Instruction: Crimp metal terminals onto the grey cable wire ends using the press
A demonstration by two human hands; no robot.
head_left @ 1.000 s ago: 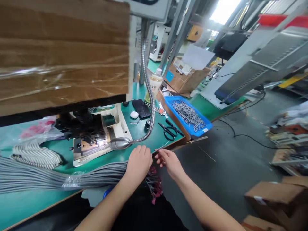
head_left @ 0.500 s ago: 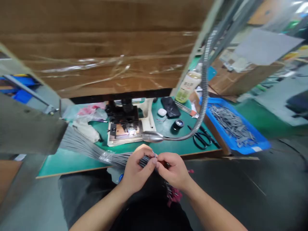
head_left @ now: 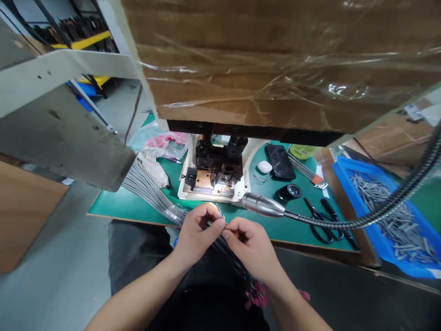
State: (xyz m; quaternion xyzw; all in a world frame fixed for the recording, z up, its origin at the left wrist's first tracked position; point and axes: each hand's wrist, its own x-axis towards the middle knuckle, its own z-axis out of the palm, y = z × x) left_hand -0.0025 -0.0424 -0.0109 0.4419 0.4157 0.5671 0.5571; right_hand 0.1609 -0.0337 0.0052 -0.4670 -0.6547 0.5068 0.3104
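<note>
My left hand and my right hand meet at the fingertips over my lap. Pinched in my left hand is a thin wire end, with dark and light strands curving up beside the thumb. My right thumb and forefinger close on the tip of the same wire. A bundle of grey cables, wrapped in clear plastic, runs from the left of the bench under my hands. Pink pieces hang at its lower end. Just beyond my hands stands a press machine with a lit metal plate.
A lamp on a flexible neck reaches in from the right. Cutters, a black cylinder and a black phone-like object lie right of the press. A blue tray holds grey pieces. A cardboard-covered box hangs above.
The view has swung left and closer, so the bench and press appear further right. My hands stay together at the wire, with little change in their grip.
</note>
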